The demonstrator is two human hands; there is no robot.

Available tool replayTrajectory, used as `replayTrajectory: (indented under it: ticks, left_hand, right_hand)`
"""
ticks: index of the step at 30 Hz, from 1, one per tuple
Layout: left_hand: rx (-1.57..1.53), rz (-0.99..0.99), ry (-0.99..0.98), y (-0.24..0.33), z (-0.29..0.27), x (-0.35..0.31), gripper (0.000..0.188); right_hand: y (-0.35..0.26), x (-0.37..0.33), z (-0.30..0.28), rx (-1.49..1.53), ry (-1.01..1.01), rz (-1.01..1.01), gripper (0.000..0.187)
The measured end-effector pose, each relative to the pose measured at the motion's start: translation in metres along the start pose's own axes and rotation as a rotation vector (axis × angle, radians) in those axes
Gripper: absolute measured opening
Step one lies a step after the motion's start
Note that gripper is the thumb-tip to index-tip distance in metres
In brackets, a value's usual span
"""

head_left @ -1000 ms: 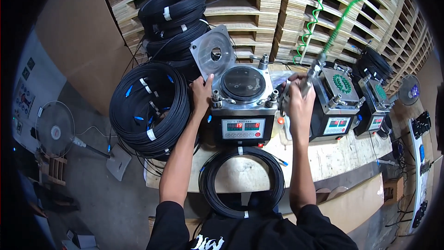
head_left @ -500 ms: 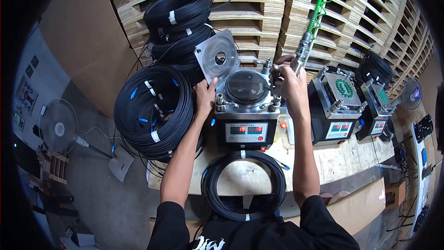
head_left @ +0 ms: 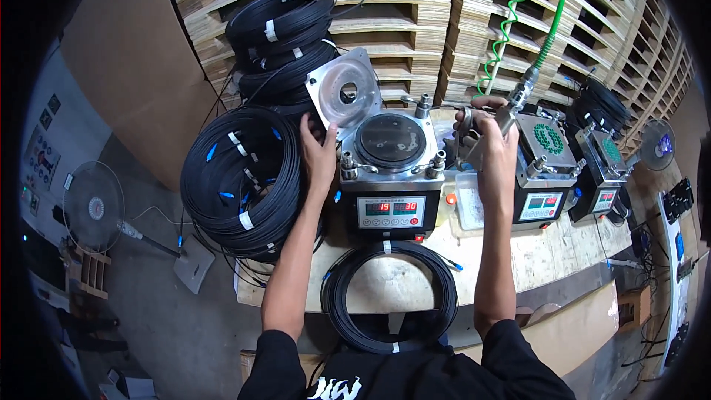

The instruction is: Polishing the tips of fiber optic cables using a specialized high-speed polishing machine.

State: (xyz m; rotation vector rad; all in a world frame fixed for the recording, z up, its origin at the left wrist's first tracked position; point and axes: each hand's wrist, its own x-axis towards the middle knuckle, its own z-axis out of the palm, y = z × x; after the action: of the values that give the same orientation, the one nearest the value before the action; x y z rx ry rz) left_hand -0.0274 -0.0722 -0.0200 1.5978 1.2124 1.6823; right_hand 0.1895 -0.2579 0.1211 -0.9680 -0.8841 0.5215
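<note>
My right hand [head_left: 495, 141] is closed around a metal air blow gun [head_left: 516, 104] fed by a green hose, to the right of the nearest polishing machine [head_left: 391, 211]. That machine's round dark polishing pad [head_left: 390, 139] lies uncovered on top, between corner posts with clamp levers. A square metal plate with a round clear middle [head_left: 344, 92] stands tilted at the machine's back left, near the black cable coils. Beside its lower corner is my left hand [head_left: 320, 154], fingers apart and thumb close to the plate's edge. Whether the thumb touches the plate is hard to see.
Black cable coils with blue connectors [head_left: 248, 220] are stacked on the left; another coil [head_left: 388, 247] lies in front of the machine. To the right are a clear plastic tray [head_left: 468, 204] and two machines with green-dotted tops [head_left: 549, 139]. Wooden pallets [head_left: 374, 26] stand behind.
My right hand has swung the air blow gun from above the machine's right side out to the right. My left hand has loosened from the plate's edge, its fingers spreading.
</note>
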Motion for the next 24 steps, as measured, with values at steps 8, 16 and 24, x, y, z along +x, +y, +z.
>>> replayTrajectory:
  ticks: [8, 16, 24]
  left_hand:
    - [0.335, 0.631, -0.672, 0.111, 0.025, -0.011, 0.033]
    - [0.66, 0.908, -1.077, 0.097, 0.033, -0.005, 0.031]
    - [0.85, 1.425, -0.887, 0.101, 0.032, -0.027, 0.03]
  right_hand:
    - [0.006, -0.011, -0.036, -0.001, 0.036, 0.086, 0.019]
    - [0.015, -0.018, -0.051, -0.031, 0.007, 0.088, 0.021]
    - [0.01, -0.026, -0.04, 0.055, 0.016, 0.098, 0.018]
